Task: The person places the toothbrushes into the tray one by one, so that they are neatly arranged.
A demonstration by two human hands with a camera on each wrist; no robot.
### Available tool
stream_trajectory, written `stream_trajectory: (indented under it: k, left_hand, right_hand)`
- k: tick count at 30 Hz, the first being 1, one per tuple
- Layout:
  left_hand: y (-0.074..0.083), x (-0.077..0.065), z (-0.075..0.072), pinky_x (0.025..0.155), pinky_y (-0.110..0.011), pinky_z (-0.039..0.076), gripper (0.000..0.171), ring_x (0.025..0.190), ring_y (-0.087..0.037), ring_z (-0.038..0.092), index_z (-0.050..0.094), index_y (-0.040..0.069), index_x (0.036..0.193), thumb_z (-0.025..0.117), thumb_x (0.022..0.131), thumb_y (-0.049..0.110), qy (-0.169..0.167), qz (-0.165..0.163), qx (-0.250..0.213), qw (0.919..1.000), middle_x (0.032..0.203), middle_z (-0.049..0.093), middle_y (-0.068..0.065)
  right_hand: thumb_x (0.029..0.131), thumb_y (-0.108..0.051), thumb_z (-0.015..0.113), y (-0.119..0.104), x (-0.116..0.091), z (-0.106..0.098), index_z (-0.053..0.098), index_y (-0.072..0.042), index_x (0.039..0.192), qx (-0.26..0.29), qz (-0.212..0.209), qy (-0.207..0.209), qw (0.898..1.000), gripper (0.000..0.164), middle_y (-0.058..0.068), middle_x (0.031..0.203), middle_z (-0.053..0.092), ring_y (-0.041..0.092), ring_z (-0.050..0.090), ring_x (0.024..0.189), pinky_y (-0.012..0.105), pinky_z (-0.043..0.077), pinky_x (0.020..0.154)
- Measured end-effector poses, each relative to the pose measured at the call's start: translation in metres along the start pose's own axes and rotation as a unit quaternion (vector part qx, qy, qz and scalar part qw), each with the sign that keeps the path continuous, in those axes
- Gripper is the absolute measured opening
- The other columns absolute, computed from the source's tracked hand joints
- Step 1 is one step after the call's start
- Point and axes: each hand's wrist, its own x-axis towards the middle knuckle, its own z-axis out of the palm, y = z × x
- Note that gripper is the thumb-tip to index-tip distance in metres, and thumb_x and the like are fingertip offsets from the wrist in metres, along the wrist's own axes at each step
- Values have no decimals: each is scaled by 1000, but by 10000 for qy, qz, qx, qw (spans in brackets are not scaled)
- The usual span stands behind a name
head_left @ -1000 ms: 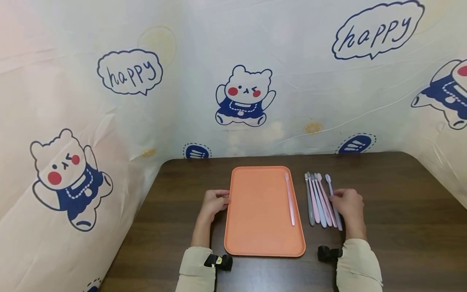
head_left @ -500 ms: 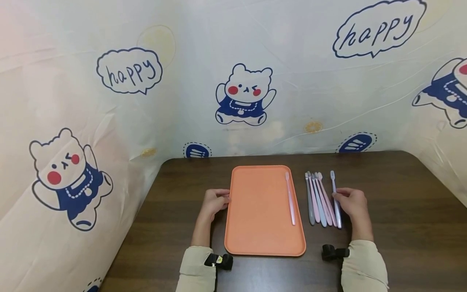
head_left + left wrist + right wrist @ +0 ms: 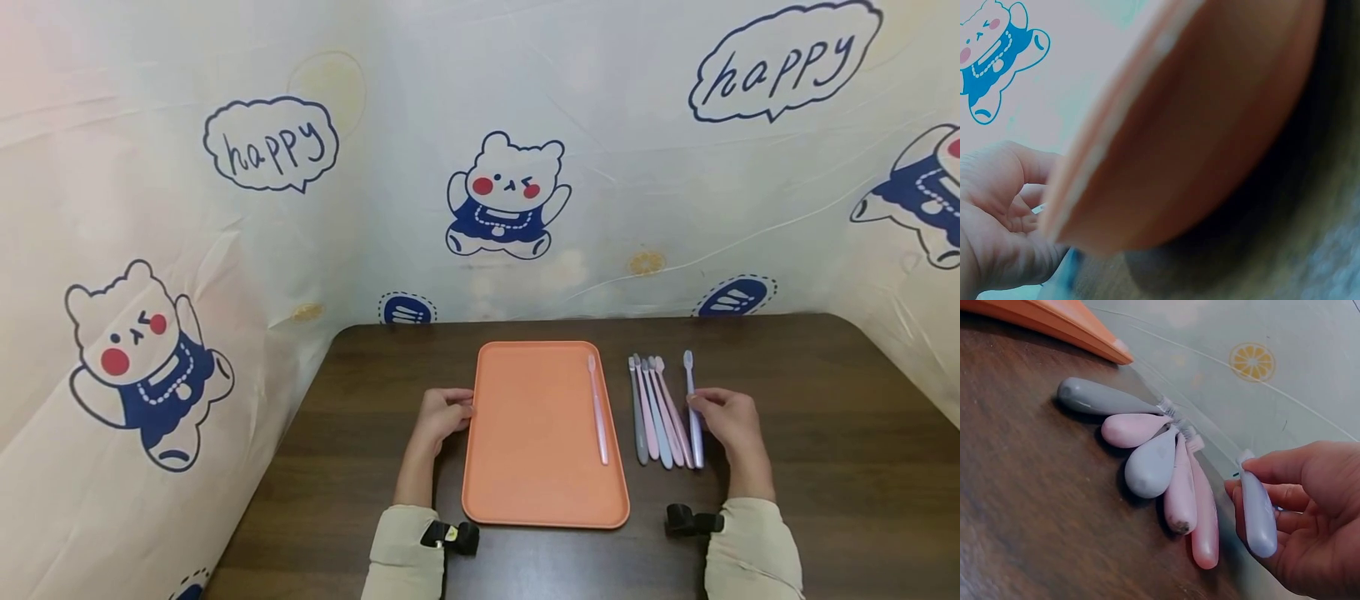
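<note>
The lilac toothbrush (image 3: pixel 697 446) stands just right of a fanned row of five toothbrushes (image 3: pixel 661 433), the right hand's (image 3: pixel 731 419) grip pinching it between thumb and fingers near the neck, probably because the slim stem suits fingertips. The row's handles point toward the person, seemingly for easy picking. Left of it lies an orange tray (image 3: pixel 532 433) bearing one pink toothbrush (image 3: pixel 600 425). The left hand (image 3: pixel 442 417) touches the tray's rim, perhaps steadying it on the bench (image 3: pixel 360 400); whether that grip pinches, I cannot tell.
</note>
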Motion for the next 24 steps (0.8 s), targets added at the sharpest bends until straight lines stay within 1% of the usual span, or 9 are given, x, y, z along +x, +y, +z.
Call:
stream_trajectory:
  k: [3, 9, 18, 24]
  left_hand:
    - [-1, 2, 0, 72, -28, 61, 33, 84, -13, 69, 68, -11, 122, 62, 90, -7, -17, -18, 32, 10000, 109, 72, -24]
    - [-1, 2, 0, 73, -30, 62, 33, 85, -13, 69, 68, -10, 122, 63, 90, -7, 5, -23, 49, 10000, 112, 72, -26]
    - [1, -2, 0, 71, -28, 60, 33, 82, -12, 69, 69, -9, 122, 62, 89, -7, 45, -22, 34, 10000, 109, 73, -23]
    - [2, -2, 1, 71, -27, 60, 33, 83, -12, 69, 69, -9, 121, 61, 89, -7, 34, -26, 6, 10000, 109, 73, -23]
  right_hand:
    - [102, -19, 57, 0, 0, 0, 58, 11, 133, 88, 23, -44, 9999, 44, 34, 134, 58, 4, 58, 82, 13, 50, 65]
    - [102, -21, 59, -2, 1, 1, 59, 10, 134, 166, 67, -13, 9998, 45, 33, 135, 58, 1, 59, 79, 14, 53, 65]
    - [103, -25, 59, -4, 1, 7, 58, 7, 137, 86, 62, -47, 9999, 47, 31, 139, 57, 6, 62, 85, 15, 55, 68]
    - [103, -27, 59, -8, 0, 10, 59, 6, 137, 72, -13, -82, 9999, 48, 30, 139, 57, 6, 62, 85, 18, 58, 70]
